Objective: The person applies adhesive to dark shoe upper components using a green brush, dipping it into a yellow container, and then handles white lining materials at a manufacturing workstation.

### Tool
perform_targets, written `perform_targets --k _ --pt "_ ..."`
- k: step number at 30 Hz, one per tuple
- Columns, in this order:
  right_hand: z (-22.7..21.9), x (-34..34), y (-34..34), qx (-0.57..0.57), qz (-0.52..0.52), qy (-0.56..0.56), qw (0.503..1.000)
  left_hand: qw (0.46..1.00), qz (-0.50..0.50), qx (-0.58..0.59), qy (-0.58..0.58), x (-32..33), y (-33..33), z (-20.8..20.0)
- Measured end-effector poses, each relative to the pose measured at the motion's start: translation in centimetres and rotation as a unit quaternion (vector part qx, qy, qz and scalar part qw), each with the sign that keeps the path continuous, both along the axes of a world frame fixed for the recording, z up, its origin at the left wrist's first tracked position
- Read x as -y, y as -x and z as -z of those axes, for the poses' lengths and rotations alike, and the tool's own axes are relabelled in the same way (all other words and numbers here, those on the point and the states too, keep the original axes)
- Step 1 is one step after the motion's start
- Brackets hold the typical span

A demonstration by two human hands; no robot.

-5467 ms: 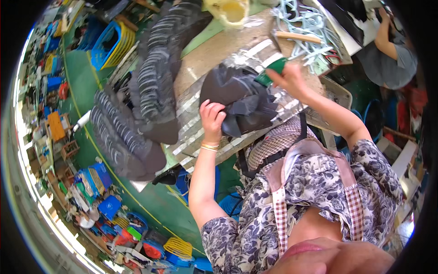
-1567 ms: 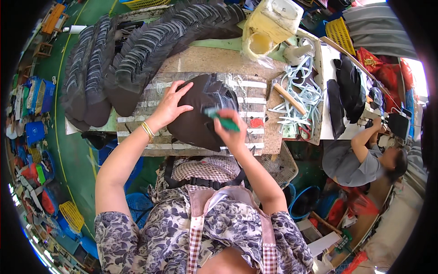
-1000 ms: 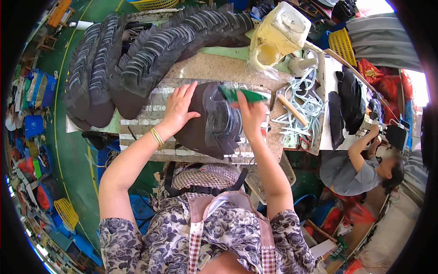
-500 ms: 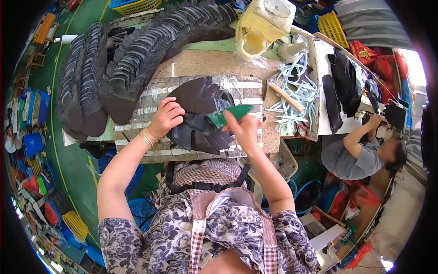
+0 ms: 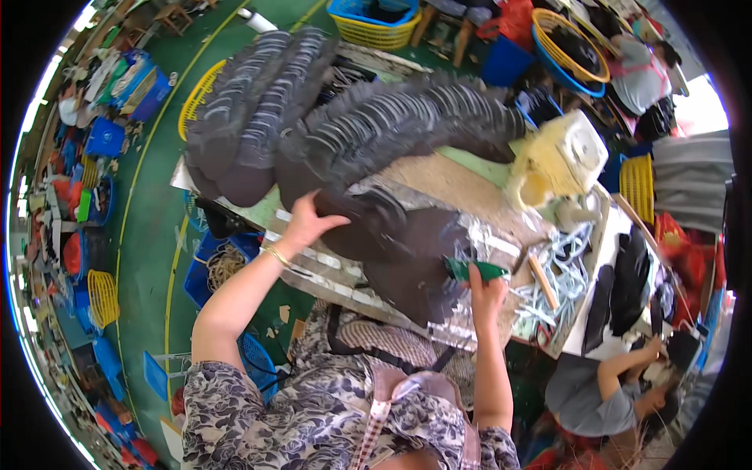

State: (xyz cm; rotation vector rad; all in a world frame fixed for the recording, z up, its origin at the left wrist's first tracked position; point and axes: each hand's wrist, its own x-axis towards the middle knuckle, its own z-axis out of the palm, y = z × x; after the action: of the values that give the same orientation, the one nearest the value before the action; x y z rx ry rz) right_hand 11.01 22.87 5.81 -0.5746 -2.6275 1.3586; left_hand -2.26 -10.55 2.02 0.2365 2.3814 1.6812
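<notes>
My left hand (image 5: pixel 307 225), thumb spread from the forefinger, is at the left edge of a dark flat shoe-upper piece (image 5: pixel 352 231) and grips it; its other fingers are partly hidden. In my right hand (image 5: pixel 487 294) is a green flat scraper-like tool (image 5: pixel 479 271), held over the right side of more dark pieces (image 5: pixel 415 274) on the striped work board (image 5: pixel 341 276). Motion blurs the pieces between my hands. Just beyond my left hand, a long overlapping row of dark pieces (image 5: pixel 407 113) curves away to the right.
More overlapped dark pieces (image 5: pixel 274 102) are at the far left. A yellowed plastic container (image 5: pixel 560 157) stands at the board's far right, near pale strips (image 5: pixel 568 262) and a wooden-handled tool (image 5: pixel 542 282). A co-worker (image 5: pixel 599 392) sits at the right.
The view has shifted, so the table appears lower and farther right. My left hand has gone from the fanned pieces to the dark piece by the long row. My right hand still has the green tool.
</notes>
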Motion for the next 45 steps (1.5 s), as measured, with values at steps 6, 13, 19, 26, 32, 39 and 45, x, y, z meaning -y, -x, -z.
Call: perform_targets --k 6,13,19,26,32,39,45 --pt "-0.8 0.3 0.0 -0.011 0.022 0.047 0.999 0.974 -0.155 0.11 -0.121 9.3 4.4 3.8" --pt "-2.3 -5.7 1.8 -0.082 0.149 0.055 0.984 0.947 -0.306 -0.011 0.095 9.1 6.4 11.2" --pt "-0.5 -11.5 9.3 -0.146 0.175 0.019 0.973 0.968 -0.22 -0.04 0.117 11.7 8.7 10.5" --pt "2.9 -15.1 13.9 0.013 0.04 -0.358 0.933 0.861 -0.201 -0.288 0.367 5.2 5.6 4.5" --pt "2.5 -17.0 13.0 -0.003 0.118 0.353 0.928 0.93 0.156 -0.251 0.216 -9.7 -0.6 -2.8" --pt "1.6 -6.5 3.1 0.095 -0.035 0.41 0.906 0.925 0.243 -0.166 0.241 -12.7 -2.7 -1.3" --pt "1.8 -3.0 5.8 0.034 -0.024 0.241 0.97 0.909 0.271 -0.184 0.258 -13.3 -2.5 -1.6"
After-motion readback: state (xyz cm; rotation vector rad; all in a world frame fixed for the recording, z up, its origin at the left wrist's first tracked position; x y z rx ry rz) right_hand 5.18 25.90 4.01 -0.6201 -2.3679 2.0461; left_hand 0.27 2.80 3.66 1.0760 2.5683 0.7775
